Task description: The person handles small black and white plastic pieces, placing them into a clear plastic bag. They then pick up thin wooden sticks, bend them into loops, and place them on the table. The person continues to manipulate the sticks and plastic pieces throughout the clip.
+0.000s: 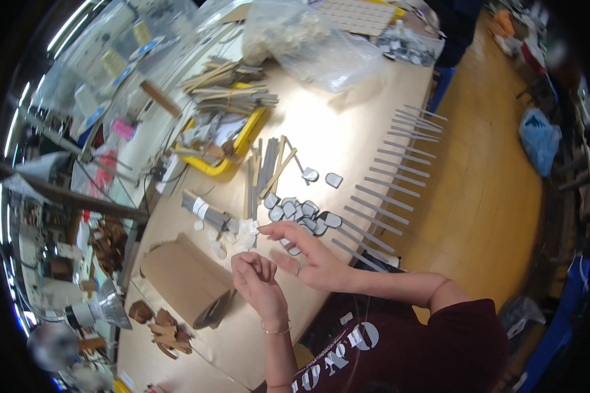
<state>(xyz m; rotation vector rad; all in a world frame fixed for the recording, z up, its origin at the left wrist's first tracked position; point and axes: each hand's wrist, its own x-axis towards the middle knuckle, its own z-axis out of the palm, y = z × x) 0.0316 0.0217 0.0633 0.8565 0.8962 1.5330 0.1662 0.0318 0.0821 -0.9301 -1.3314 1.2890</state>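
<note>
My left hand is closed above the near table edge, its fingers curled in; what they hold, if anything, is hidden. Beside it on the right, my right hand is open, with the fingers stretched out to the left and apart from the thumb. Its fingertips are close to small crumpled white pieces on the table. Just beyond that hand is a heap of small grey tabs with dark edges and one rounded end. Another tab lies apart from the heap.
Grey strips stick out in a row over the table's right edge. Brown and grey strips, a yellow tray, a brown roll and leather-like scraps lie around the table. A clear plastic bag is at the far end.
</note>
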